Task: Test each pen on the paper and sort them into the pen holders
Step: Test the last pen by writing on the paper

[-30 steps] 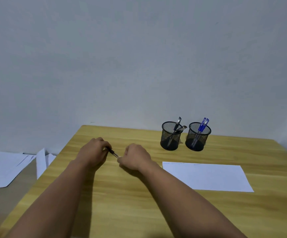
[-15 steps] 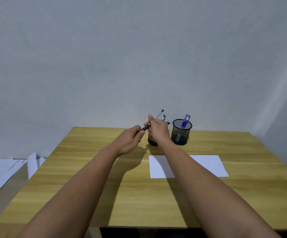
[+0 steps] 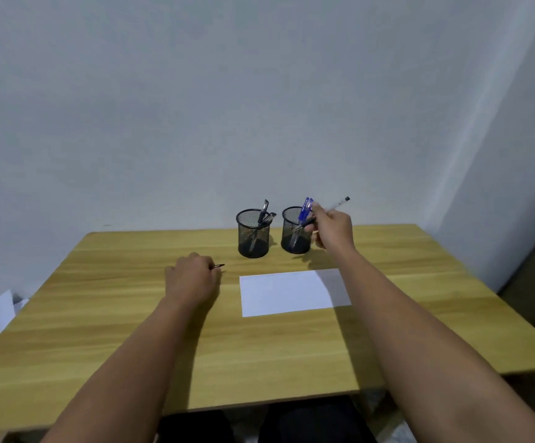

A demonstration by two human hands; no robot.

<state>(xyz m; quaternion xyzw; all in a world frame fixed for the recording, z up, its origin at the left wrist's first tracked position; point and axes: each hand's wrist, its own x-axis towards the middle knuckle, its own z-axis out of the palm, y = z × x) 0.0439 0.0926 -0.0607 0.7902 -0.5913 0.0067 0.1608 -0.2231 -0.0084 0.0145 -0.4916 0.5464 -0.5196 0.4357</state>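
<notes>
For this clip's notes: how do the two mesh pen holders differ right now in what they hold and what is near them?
The left holder holds dark pens; the right holder holds blue pens. The right hand holds a clear pen raised beside the right holder; no hand is close to the left holder, and the left hand rests nearer the camera. Both are black mesh cups, upright, side by side on the table.

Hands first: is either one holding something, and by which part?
The right hand grips a clear pen near its lower end. The left hand pinches a small dark piece, probably its cap.
</notes>
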